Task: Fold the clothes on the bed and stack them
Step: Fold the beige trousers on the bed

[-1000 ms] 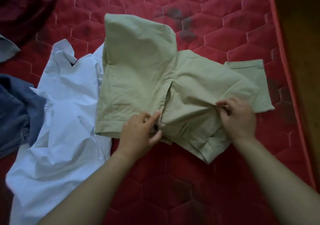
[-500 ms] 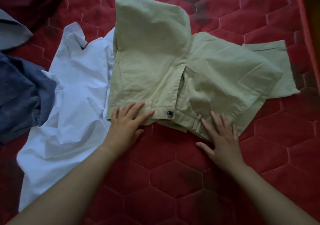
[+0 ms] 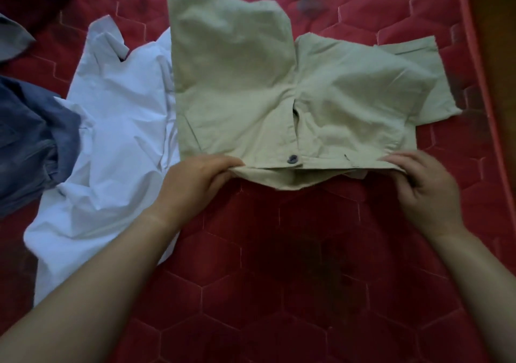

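Both hands, flat before, now pinch the creased khaki shorts' [image 3: 251, 97] waistband: left grip [image 3: 195, 184], right grip [image 3: 424, 186].

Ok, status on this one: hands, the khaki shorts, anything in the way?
Left hand and right hand each pinch a waistband corner. Khaki shorts spread flat, unfolded. Left edge overlaps white shirt; blue garment farther left.

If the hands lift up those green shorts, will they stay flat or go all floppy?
Probably floppy: the khaki shorts are thin, creased cloth, and the waistband already sags between the left hand and right hand. The loose legs would likely dangle. They look light. The shorts partly overlap the white shirt, so lifting may tug it a little.
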`<act>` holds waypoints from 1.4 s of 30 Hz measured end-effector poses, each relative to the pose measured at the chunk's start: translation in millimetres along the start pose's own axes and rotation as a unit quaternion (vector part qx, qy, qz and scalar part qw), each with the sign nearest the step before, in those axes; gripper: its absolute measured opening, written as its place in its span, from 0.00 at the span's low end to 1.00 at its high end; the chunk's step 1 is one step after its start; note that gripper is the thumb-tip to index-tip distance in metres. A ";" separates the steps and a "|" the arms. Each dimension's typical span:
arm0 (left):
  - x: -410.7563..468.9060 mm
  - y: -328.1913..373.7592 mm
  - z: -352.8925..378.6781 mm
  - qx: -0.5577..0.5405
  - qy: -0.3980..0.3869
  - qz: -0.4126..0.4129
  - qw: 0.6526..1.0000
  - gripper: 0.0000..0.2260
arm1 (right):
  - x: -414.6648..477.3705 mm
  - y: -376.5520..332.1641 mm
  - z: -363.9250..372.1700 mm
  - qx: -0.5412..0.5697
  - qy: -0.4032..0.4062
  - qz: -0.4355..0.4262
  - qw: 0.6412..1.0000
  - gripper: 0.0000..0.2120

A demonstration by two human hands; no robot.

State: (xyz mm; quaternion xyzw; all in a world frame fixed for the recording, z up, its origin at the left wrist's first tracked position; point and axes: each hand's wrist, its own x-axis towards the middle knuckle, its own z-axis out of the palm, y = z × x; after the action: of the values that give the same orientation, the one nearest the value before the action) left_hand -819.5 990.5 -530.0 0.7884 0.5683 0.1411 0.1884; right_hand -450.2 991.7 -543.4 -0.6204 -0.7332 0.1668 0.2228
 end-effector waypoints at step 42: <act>-24.5 77.0 -29.0 0.156 0.073 -0.115 0.978 0.11 | -3.4 -50.2 -49.0 -0.016 0.008 -0.003 1.000 0.16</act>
State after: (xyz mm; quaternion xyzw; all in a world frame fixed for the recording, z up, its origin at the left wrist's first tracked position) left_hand -774.9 949.4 -469.2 0.7248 0.6827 0.0852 0.0359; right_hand -465.5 978.0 -476.2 -0.6231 -0.7359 0.1490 0.2193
